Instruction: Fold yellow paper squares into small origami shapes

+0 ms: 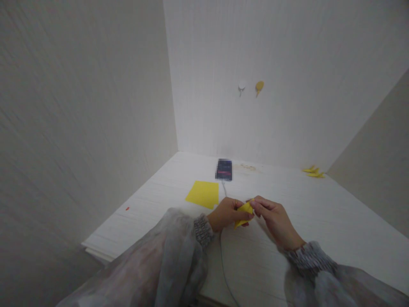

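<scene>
Folded yellow paper (244, 212): I hold it just above the white table (319, 221), near the table's middle and close in front of me.

Head view, hands. My left hand (226, 213) is curled around the paper's left and lower part, with the fingers closed under it. My right hand (275, 219) pinches the upper right corner between thumb and fingertips. Both hands are pressed onto the same piece, and they meet at it.

Head view, progress. The piece is small, with several layers and a pointed end, so I judge the folding well begun. I cannot tell whether the shape is complete, because my fingers cover most of the creases. A few folded yellow pieces (313, 172) lie at the far right corner by the wall and look finished. One flat yellow sheet (203, 194) lies unfolded just beyond my left hand, so I judge that at least one sheet has not been started.

Head view, edges and room. Walls close in the table on the left, at the back and on the right. The near left table edge (96, 249) is open and drops off beside my left sleeve. A dark device (224, 169), blurred, sits behind the flat sheet. Its thin cable (223, 264) runs toward me between my forearms and under the hands. The surface to the right of my right hand is bare and gives wide room. To the left the flat sheet lies close, and a small red speck (127, 208) sits further out. Two small hooks (242, 86) on the back wall hang well above the work.
</scene>
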Demonstrator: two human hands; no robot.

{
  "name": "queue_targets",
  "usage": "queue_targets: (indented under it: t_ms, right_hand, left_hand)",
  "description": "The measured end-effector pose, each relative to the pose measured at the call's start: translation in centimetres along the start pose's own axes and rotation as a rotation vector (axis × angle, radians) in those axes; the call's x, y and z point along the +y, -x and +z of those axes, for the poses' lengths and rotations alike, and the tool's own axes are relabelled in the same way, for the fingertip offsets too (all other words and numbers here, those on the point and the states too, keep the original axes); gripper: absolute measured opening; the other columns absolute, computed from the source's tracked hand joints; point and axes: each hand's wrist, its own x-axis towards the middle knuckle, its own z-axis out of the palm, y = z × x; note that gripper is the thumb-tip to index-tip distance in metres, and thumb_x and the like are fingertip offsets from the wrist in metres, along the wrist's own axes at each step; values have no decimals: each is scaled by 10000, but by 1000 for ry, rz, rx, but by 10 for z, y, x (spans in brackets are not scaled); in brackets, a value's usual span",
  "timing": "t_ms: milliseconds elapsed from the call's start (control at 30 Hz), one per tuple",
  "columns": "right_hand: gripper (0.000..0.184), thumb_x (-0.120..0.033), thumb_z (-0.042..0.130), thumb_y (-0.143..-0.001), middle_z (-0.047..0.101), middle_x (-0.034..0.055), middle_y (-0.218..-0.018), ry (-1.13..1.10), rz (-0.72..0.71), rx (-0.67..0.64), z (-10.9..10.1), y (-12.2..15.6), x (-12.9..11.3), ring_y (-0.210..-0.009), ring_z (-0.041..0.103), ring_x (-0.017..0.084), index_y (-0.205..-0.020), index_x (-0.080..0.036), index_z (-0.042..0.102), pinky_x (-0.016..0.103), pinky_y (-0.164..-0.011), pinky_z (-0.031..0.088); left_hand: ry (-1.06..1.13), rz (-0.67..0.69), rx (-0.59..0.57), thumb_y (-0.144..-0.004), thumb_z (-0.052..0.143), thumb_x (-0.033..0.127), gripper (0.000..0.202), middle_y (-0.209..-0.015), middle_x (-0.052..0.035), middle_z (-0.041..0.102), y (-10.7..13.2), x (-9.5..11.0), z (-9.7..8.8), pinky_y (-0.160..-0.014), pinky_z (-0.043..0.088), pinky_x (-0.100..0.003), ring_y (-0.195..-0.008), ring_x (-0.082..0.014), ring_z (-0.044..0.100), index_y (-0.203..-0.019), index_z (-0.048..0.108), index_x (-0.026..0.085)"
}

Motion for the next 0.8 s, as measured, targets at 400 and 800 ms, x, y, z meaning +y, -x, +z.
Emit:
queue_targets:
  t_ms: [400,800]
  right_hand:
    - [232,-378,555,-679,516,-11,-584,-1,57,33,3,1,1,-529,399,107,-699,-175,664,235,-510,318]
    - [186,-328,552,-694,508,-4,-602,-51,5,10,3,2,-5,-555,396,114,-665,-186,669,243,-523,319]
  left_hand:
    - [-97,-9,19,-557,630,403,343,-570,-5,547,-4,-5,-1,-466,388,-190,-496,-86,497,-687,588,88]
    - [-77,20,-44,-574,622,331,269,-551,10,515,-4,-7,-2,-487,397,-194,-483,-74,479,-687,586,90]
